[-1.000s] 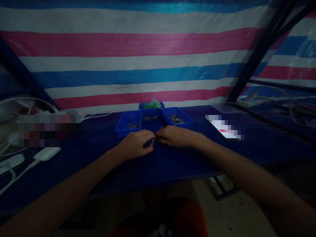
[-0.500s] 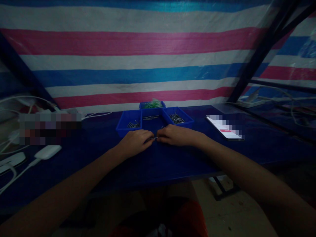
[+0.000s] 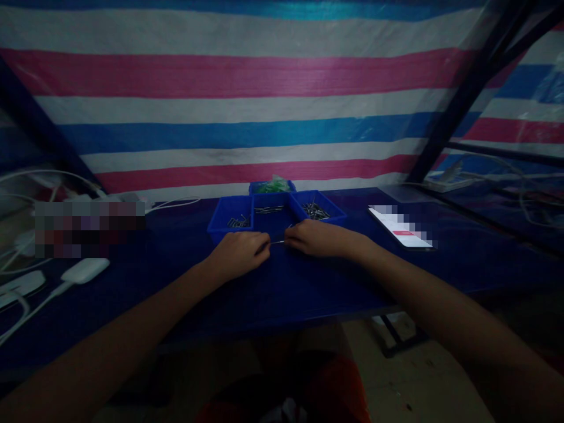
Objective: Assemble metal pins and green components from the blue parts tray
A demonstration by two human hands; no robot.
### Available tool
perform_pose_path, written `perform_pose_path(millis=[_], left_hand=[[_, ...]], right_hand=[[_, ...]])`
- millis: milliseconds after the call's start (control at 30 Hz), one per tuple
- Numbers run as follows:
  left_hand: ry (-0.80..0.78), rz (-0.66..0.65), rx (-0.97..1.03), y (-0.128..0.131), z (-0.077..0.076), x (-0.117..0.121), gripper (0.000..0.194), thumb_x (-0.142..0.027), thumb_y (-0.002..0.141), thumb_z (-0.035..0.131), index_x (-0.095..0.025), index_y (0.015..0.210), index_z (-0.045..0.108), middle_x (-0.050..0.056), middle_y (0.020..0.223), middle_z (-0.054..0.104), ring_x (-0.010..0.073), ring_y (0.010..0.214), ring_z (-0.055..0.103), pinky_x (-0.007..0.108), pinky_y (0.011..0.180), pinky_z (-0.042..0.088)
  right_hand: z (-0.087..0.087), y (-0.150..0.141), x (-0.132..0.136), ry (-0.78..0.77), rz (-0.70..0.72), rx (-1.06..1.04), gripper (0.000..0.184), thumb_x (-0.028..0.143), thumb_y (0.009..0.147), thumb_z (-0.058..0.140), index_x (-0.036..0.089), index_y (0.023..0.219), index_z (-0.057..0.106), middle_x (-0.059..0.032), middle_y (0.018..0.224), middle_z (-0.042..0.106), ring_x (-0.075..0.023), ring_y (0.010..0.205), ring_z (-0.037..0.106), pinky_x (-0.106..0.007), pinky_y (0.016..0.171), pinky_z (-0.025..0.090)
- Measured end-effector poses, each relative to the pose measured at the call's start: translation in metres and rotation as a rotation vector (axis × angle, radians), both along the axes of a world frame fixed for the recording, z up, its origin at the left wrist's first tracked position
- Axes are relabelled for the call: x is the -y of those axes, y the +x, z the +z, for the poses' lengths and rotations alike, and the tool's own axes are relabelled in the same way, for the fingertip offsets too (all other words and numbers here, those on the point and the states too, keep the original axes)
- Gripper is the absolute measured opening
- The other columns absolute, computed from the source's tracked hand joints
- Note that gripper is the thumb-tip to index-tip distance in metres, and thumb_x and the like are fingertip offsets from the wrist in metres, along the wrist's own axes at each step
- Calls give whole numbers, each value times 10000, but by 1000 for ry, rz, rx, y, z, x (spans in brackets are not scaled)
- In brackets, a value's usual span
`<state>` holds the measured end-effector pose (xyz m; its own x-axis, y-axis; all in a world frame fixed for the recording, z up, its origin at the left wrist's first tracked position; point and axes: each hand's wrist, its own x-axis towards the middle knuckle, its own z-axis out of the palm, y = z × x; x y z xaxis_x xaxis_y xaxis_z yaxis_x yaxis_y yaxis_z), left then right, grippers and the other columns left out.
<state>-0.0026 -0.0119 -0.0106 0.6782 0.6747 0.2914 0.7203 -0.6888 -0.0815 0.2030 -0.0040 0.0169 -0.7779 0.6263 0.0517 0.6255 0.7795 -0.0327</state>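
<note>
My left hand (image 3: 241, 252) and my right hand (image 3: 314, 236) are both closed in a pinch above the blue table, close to each other. Between their fingertips runs a thin metal rod (image 3: 277, 241), its ends hidden by the fingers. Just beyond the hands stand blue bins. Short dark metal pieces lie in the left bin (image 3: 215, 222), several long thin rods (image 3: 269, 209) in the middle one, and a heap of small metal pieces (image 3: 315, 210) in the right one. A back bin holds a green item in clear plastic (image 3: 275, 185).
A phone (image 3: 399, 228) with a lit screen lies on the table (image 3: 282, 294) to the right. On the left are a white charger (image 3: 86, 270), white cables and a blurred-out patch. Striped sheeting (image 3: 264, 76) hangs behind, between dark metal posts.
My hands have moved slightly apart, so more of the thin metal rod shows between them. The bins and the phone stay where they were.
</note>
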Motion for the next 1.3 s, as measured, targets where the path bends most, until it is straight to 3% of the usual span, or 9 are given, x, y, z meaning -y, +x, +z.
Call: perform_pose_path(millis=[600,1300], left_hand=[[-10,0,-8,0,1,-1,208,-278,850,383,-184,834,567,9,750,620,136,657,574,242,538,361],[8,-9,-25,0,3,0,160,-249,829,418,-176,725,514,-10,687,578,124,620,548,237,528,335]], right_hand=[[0,2,-2,-61,-16,34,230,229,845,393,142,830,606,-72,749,640,-128,636,554,-252,590,361],[-1,0,0,-49,-39,20,213,231,836,394,139,872,583,-79,752,623,-142,656,551,-260,603,358]])
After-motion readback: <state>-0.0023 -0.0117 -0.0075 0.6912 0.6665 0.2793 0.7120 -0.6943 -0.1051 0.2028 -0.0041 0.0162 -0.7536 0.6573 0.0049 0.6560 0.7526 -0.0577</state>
